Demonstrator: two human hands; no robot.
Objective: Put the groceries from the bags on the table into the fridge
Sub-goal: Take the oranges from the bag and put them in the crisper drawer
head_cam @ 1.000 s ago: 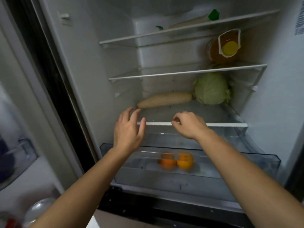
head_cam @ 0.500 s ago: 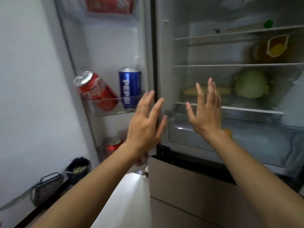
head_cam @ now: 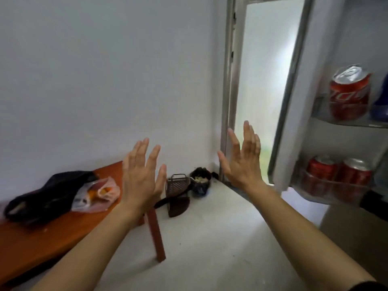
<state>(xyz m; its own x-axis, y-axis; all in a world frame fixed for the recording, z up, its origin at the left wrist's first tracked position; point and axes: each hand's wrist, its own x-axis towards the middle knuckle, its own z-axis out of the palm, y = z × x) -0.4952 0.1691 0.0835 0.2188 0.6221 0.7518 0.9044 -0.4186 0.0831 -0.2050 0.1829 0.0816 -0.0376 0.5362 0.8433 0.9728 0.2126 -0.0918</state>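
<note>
My left hand and my right hand are raised in front of me, fingers spread, holding nothing. At the left stands an orange-brown wooden table. On it lie a black bag and a translucent pink plastic bag with orange items inside. The open fridge door is at the right edge. A red cola can sits on its upper rack, and two red cans on the lower rack. The fridge's interior is out of view.
A white wall fills the left and centre. On the pale floor near the corner sit a dark dustpan and a small dark bin. A bright doorway lies behind the fridge door. A table leg stands near the middle.
The view has swung left from the fridge shelves to the wall and table. Both hands left the crisper area and stay raised and open. The table and bags came into view.
</note>
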